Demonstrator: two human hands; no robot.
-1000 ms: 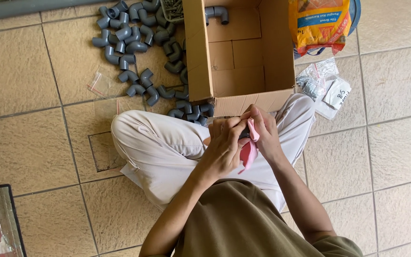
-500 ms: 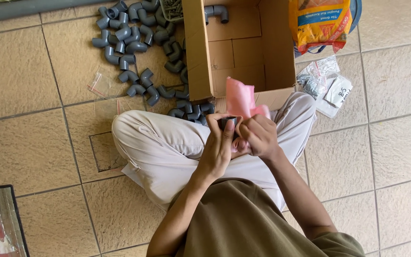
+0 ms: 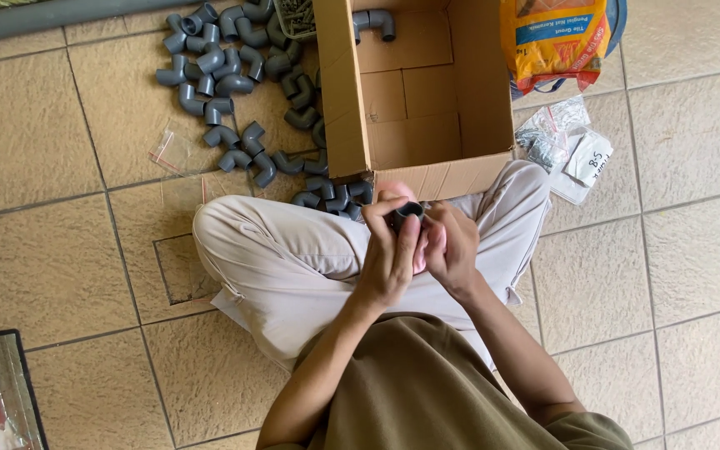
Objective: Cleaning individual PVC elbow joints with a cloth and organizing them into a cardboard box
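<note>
Head view. Left hand [image 3: 393,258] and right hand [image 3: 453,248] meet above the crossed legs, fingers of both clenched on a dark grey pipe fitting [image 3: 405,214]; the fitting sits at the fingertips, partly hidden. A pink cloth [image 3: 423,250] shows between the two palms, just under the fitting. Just beyond the fingertips stands an open cardboard box [image 3: 414,108]. Beyond and left of the fingers, grey elbow fittings [image 3: 235,83] lie scattered on the tiled floor [image 3: 43,250].
</note>
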